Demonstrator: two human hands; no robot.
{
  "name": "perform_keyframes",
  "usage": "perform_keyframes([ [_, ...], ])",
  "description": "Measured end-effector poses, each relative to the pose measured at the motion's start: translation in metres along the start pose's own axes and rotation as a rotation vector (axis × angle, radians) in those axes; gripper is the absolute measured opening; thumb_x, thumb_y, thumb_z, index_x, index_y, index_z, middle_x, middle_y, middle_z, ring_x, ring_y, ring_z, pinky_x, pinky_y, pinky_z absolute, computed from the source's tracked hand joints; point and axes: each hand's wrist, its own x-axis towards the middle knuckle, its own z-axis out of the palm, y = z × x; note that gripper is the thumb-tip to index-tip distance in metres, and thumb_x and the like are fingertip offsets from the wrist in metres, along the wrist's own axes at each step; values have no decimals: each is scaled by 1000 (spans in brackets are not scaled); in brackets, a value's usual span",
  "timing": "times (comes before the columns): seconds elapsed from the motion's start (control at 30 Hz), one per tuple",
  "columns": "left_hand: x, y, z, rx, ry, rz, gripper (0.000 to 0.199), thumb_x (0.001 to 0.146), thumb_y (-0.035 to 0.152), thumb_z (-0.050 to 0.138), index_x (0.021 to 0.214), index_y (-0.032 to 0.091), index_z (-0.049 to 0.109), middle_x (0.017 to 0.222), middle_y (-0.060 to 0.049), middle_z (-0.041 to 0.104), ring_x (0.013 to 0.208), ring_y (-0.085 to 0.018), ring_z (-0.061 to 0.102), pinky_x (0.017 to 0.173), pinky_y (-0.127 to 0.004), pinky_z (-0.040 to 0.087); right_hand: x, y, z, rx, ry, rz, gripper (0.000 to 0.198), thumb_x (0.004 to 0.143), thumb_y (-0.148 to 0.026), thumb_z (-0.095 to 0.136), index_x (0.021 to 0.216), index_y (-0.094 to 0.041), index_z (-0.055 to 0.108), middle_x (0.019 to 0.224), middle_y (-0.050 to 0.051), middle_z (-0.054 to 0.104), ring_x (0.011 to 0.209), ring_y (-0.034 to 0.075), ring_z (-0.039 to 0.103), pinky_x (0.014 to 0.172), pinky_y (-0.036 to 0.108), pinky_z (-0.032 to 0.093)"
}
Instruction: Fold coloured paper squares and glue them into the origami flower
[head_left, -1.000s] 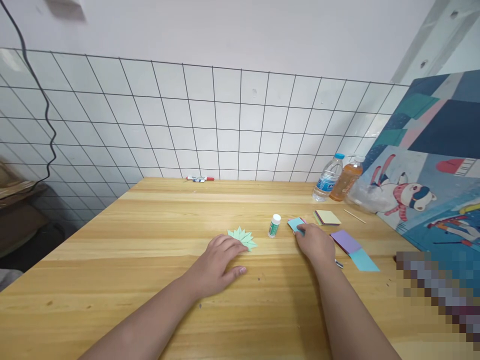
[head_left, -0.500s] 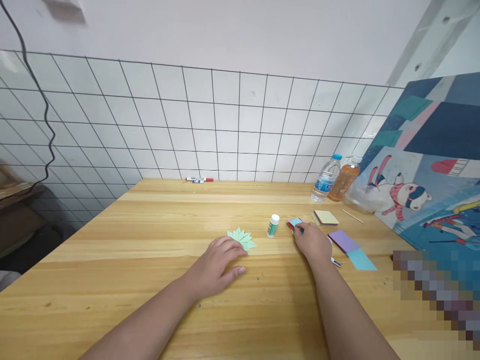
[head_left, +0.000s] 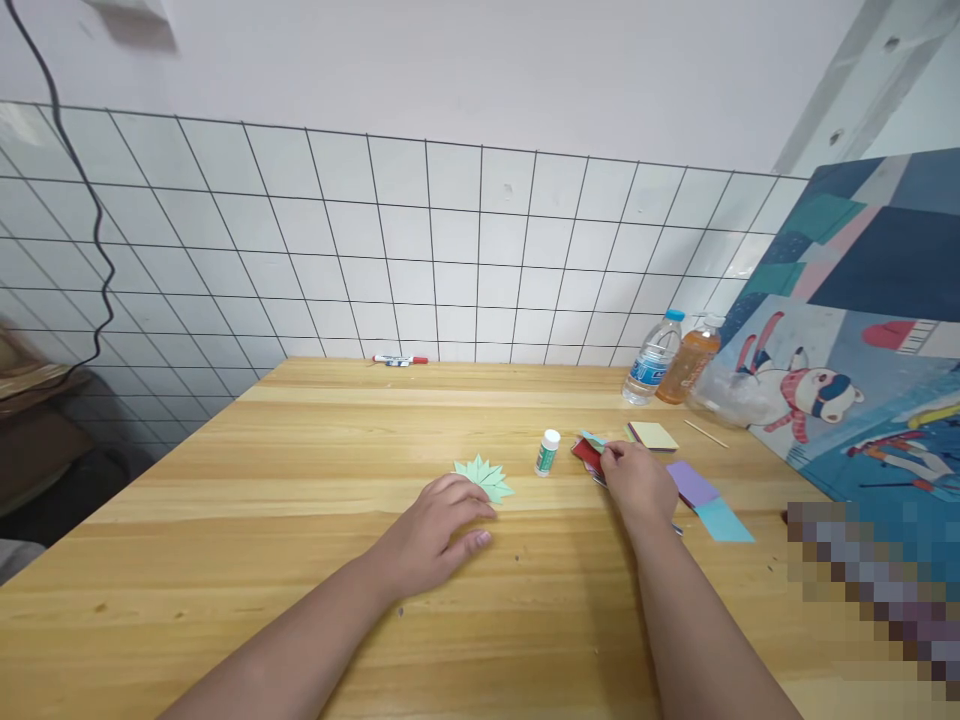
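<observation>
A: Quick one, I'm remote on the head view. Step in hand?
B: Separating paper, I'd judge. Right hand (head_left: pixel 637 485), right of centre, has its fingertips together, looks clamped on a tilted blue sheet (head_left: pixel 592 438) above red paper (head_left: pixel 587 455).
A: Left hand (head_left: pixel 439 535)?
B: Just below centre, fingers and thumb apart, gripping nothing I can see. It overlaps the lower-left edge of the green folded paper (head_left: pixel 486 478); pressing or hovering, can't tell.
A: Next move calls for?
B: My guess: a light pinch freeing one sheet without dragging the red, clear of the upright glue stick (head_left: pixel 547 453) just left of the pile.
A: What's hidden?
B: The fingers cover the blue sheet's right side, so I can't count sheets. Small dark object (head_left: pixel 678 530) by the right wrist: mostly covered, can't name it. Lower right has a pixelated patch (head_left: pixel 877 580), unreadable. Both forearms cut off at the bottom edge.
</observation>
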Motion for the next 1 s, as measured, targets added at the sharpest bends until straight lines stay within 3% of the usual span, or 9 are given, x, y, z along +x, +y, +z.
perform_keyframes([
  [0.43, 1, 1, -1, -23, -8, 0, 26, 90, 36, 44, 104, 26, 64, 107, -5, 60, 106, -21, 49, 93, -36, 37, 2, 4, 4, 52, -16, -32, 24, 80, -37, 47, 81, -30, 70, 90, 1, 68, 77, 18, 59, 51, 24, 29],
  [0.67, 0, 0, 0, -27, 2, 14, 28, 91, 37, 42, 103, 26, 64, 106, -6, 61, 105, -21, 49, 93, -36, 38, 0, 1, 3, 100, -8, 21, 18, 80, -34, 49, 79, -26, 65, 89, 0, 67, 74, 17, 58, 52, 23, 28],
  [0.8, 2, 1, 0, -34, 4, 16, 29, 91, 38, 41, 102, 26, 65, 106, -6, 61, 104, -22, 50, 92, -36, 38, 1, 1, 1, 153, 83, 111, 22, 85, -34, 42, 93, -24, 60, 87, 3, 67, 71, 17, 58, 52, 25, 28],
  [0.87, 2, 1, -1, -68, 13, 21, 30, 91, 38, 41, 102, 25, 66, 105, -7, 62, 103, -21, 50, 92, -37, 37, 0, 1, 0, 193, 196, 125, 25, 86, -34, 39, 99, -22, 57, 84, 4, 67, 69, 18, 58, 53, 25, 29],
  [1.0, 0, 1, 1, -349, 58, 30, 36, 91, 43, 41, 90, 21, 70, 88, -7, 67, 88, -20, 56, 92, -38, 38, -15, -3, 0, 338, 459, -53, 30, 89, -31, 34, 104, -16, 55, 95, 9, 67, 75, 17, 59, 64, 26, 38],
])
